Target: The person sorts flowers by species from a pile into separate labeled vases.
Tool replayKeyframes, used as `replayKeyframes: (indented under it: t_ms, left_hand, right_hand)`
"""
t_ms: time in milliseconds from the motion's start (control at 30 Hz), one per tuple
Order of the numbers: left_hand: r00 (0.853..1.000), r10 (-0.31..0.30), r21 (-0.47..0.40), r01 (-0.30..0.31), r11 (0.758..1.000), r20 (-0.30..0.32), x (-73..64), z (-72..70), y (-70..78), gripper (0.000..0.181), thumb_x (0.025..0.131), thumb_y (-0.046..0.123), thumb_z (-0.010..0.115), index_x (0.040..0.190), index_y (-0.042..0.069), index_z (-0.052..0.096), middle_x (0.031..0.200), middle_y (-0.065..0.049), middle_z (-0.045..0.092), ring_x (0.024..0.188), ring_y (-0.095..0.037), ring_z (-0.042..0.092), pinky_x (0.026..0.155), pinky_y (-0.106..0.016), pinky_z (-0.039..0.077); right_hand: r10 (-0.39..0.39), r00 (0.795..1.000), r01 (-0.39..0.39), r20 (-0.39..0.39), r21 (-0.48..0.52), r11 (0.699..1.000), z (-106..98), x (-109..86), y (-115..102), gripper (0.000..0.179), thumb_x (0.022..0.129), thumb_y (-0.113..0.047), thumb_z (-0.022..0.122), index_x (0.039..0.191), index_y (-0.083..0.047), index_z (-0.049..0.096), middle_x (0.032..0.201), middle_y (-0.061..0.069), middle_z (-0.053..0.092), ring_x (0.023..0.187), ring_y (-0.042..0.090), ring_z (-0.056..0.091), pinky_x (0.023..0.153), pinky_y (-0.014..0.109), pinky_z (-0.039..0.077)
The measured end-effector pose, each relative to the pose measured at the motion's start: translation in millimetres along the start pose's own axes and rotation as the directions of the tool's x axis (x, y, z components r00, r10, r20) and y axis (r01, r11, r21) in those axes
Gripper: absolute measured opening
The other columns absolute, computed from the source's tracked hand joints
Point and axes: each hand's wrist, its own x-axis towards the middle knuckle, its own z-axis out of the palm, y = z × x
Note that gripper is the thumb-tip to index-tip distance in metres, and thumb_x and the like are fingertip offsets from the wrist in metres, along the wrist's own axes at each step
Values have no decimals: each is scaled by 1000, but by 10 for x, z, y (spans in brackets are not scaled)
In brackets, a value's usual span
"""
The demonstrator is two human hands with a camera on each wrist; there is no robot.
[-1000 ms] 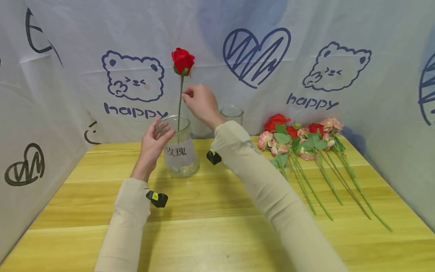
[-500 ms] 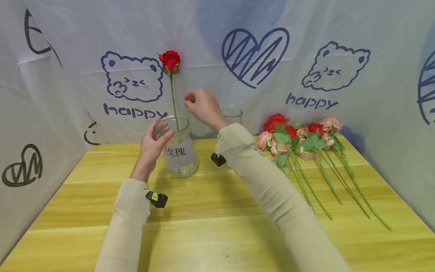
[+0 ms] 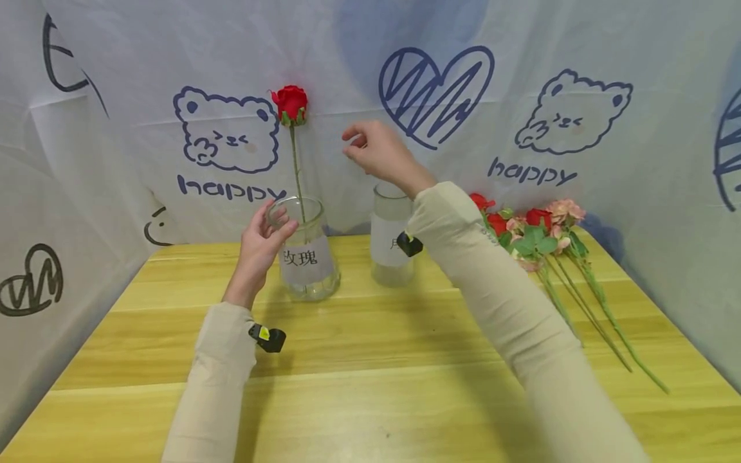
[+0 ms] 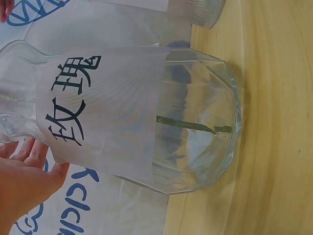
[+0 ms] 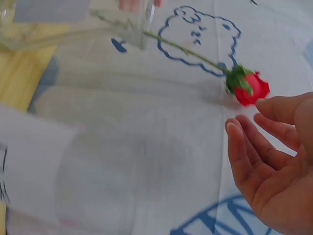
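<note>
Left fingers [image 4: 37,154] hold jar [image 3: 307,260]; rose [image 3: 291,105] points up, leaning slightly left.

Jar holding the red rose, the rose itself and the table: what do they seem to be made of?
Jar: probably clear, glossy glass, since it is see-through, faceted and catches highlights; clear plastic is possible.
Rose: likely artificial, perhaps fabric with plastic; its even red hints at this but leaves it open.
Table: wood or wood-look laminate, satin, judging by yellowish grain bands and soft sheen.

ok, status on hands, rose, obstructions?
Left hand holding left jar by its neck. Right hand empty, not touching rose. Rose in left jar, leaning slightly. Right jar beside, apparently not blocking.
</note>
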Motion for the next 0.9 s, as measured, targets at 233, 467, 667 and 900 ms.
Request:
replayKeyframes:
  t_ms: [233,467,667,900]
  left_hand:
    - [1000,-4,13,4,1000,1,-8,0,14,79,93,23,65,155,10,18,152,-14,34,140,-26,30,115,-35,25]
    - [1000,-6,13,6,1000,-3,-8,1,16,79,93,23,65,155,12,18,152,-14,34,140,-26,30,115,-35,24]
    - [1000,-11,5,11,1000,-3,-11,-8,10,79,93,23,65,155,12,19,152,-14,34,140,-25,30,115,-34,25]
    - [1000,-10,10,10,1000,0,-7,-17,12,79,92,24,66,155,13,19,152,-12,35,140,-24,32,115,-34,24]
  right_hand:
    - [1,1000,-1,31,8,1000,-283,-240,151,30,99,-16,55,125,-4,61,121,13,63,99,23,61,73,34,56]
    - [-2,1000,2,-29,13,1000,-436,-436,354,30,97,-13,57,124,-1,61,120,16,64,100,25,61,73,31,56]
    - [33,997,-30,-71,38,999,-492,-569,555,31,98,-13,56,126,0,60,119,16,62,101,26,58,74,27,55]
    - [65,987,-60,-147,37,998,-508,-815,826,30,97,-13,59,123,2,62,118,18,63,102,28,59,74,27,55]
